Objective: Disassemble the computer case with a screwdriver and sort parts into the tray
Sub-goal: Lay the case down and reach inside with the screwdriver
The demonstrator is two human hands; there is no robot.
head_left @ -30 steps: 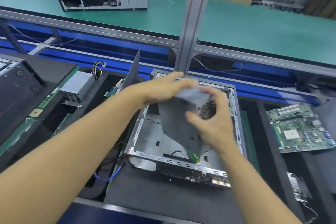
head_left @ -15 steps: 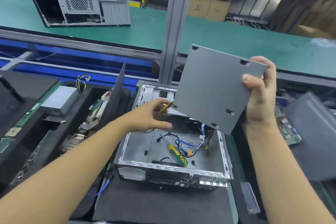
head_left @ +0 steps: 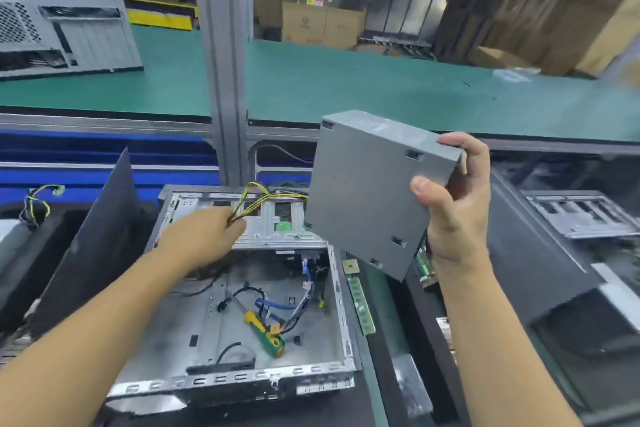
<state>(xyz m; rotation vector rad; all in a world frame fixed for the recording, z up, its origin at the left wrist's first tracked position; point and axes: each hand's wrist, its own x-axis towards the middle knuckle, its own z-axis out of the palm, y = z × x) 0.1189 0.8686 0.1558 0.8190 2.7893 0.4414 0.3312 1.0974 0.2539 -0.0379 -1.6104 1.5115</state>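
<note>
**Figure. Lifting the power supply clear of the computer case.**

The right hand [head_left: 453, 215] grips the grey power supply [head_left: 367, 191] by one corner, above the right rear of the computer case [head_left: 242, 380]. The left hand [head_left: 207, 236] pinches the yellow-and-black wires [head_left: 258, 192] over the case's rear. To do the step well, draw the wires free before carrying the box away: they appear to lead to it, though the joint is hidden. A screwdriver [head_left: 265, 333] lies inside the case among blue cables [head_left: 273, 305] that could snag. A memory stick [head_left: 360, 302] lies just right of the case, and a dark panel [head_left: 104, 236] leans at its left.
</note>
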